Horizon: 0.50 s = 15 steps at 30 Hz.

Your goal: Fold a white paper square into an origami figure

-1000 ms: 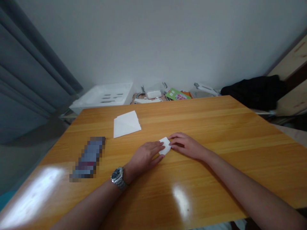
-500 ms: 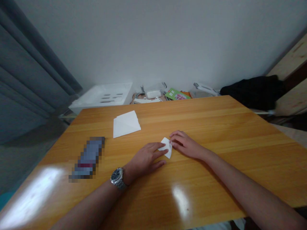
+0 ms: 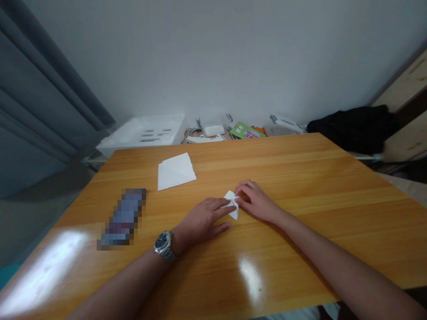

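A small folded piece of white paper (image 3: 234, 214) lies on the wooden table between my two hands. My left hand (image 3: 203, 221), with a metal watch on its wrist, rests over the paper's left side, its fingers stretched out and their tips pressing it down. At the right edge, my right hand (image 3: 257, 202) pinches a flap of the paper between thumb and fingers; the flap is lifted a little. Part of the paper is hidden under the fingers.
Stacked white paper sheets (image 3: 176, 172) lie toward the back left of the wooden table (image 3: 300, 178). A blurred-out phone-like object (image 3: 125, 218) is at the left. Behind the table edge stand a white foam tray (image 3: 140, 129), a green booklet (image 3: 246, 130) and a black cloth (image 3: 350, 126).
My right thumb and fingers have closed in on the paper's right edge, and the flap there has shifted slightly left. My left hand stays nearly in place.
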Tool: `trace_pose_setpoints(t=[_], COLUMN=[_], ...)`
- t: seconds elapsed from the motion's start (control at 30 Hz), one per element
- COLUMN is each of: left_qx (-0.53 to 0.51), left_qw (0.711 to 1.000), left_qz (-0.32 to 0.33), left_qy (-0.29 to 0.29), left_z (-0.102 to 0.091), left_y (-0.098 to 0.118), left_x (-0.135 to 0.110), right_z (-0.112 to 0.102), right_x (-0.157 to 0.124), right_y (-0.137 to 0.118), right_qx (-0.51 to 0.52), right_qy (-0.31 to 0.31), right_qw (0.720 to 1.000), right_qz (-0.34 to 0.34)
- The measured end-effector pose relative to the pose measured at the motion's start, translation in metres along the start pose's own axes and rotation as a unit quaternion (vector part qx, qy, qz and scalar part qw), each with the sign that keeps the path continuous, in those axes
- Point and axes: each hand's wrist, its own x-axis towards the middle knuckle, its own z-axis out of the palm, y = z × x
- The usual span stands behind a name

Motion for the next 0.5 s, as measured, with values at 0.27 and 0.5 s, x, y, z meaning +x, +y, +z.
trace_pose_setpoints(t=[0.27, 0.5], left_qx=[0.014, 0.016], left_qw=[1.000, 1.000], left_qz=[0.001, -0.003], left_qy=[-0.015, -0.020], left_z=[-0.0025, -0.0002], left_y=[0.0020, -0.0004], left_x=[-0.0019, -0.0026], right_z=[0.0053, 0.0085], right_x=[0.0017, 0.0062], right_y=[-0.0024, -0.0033], right_qx=[-0.016, -0.039], right_qy=[0.025, 0.033], right_qw=[0.999, 0.998], right_qz=[0.023, 0.041])
